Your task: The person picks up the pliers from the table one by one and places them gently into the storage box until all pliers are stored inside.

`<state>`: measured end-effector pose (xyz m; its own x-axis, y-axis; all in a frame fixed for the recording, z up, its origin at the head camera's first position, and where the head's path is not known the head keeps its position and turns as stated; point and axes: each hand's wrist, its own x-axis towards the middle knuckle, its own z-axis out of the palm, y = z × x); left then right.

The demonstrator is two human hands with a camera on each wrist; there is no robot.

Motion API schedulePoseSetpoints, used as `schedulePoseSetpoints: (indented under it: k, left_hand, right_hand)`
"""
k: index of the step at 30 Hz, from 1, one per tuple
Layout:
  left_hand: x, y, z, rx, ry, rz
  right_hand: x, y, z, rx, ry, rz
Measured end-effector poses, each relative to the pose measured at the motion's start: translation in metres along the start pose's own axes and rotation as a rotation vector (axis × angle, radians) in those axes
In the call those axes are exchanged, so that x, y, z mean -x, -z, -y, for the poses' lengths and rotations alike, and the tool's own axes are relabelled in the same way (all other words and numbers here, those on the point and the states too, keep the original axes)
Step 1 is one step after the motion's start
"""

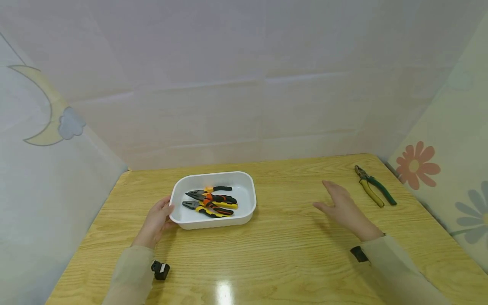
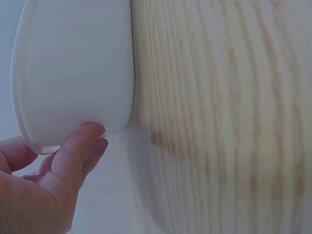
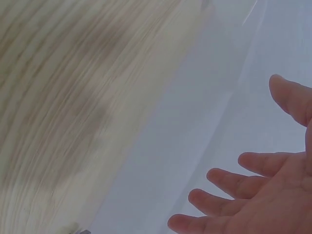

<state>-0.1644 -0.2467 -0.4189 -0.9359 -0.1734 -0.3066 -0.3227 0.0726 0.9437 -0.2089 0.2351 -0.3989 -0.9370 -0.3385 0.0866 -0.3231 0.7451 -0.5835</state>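
My left hand [image 1: 154, 222] grips the left end of a white plastic tray [image 1: 247, 199]. In the left wrist view, the thumb lies at the rim of the tray [image 2: 78, 68] and the fingers [image 2: 73, 151] press its outer wall. Several pliers lie together inside, among them a pair with black-and-orange handles [image 1: 225, 199] and one with yellow-and-black handles [image 1: 209, 212]. Over the right half of the table, my right hand [image 1: 347, 214] holds nothing, its fingers spread. Nearest to it is a pair of pliers with green and yellow handles [image 1: 382, 190], lying on the table apart from the hand.
The wooden table [image 1: 267, 262] runs back to a pale cloth wall [image 1: 228, 106]. Side cloths stand at both edges, with a moon [image 1: 51, 110] on the left and flowers [image 1: 415, 167] on the right. A black wrist device [image 1: 161, 270] sits by the left sleeve.
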Motion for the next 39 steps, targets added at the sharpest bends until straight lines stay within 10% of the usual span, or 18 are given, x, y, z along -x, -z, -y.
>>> schedulePoseSetpoints:
  k: [39]
  left_hand:
    - [0.0,-0.001,0.0,-0.003,0.001,-0.005]
  right_hand:
    - [0.018,0.016,-0.041,0.121,-0.046,-0.047]
